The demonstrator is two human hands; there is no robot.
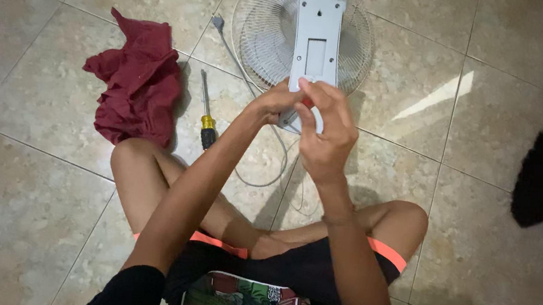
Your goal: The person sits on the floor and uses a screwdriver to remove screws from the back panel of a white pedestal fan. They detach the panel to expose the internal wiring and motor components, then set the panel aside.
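A person sits cross-legged on a glossy beige marble-patterned tiled floor, both hands closed on the lower end of a pale grey plastic fan body lying face-down just beyond the knees. The left hand clasps its base; the right hand grips it with fingers curled. The round white wire fan grille rests on the tiles behind. Left of the hands lie a yellow-handled screwdriver and a crumpled dark red cloth. A white power cord trails beneath the wrists.
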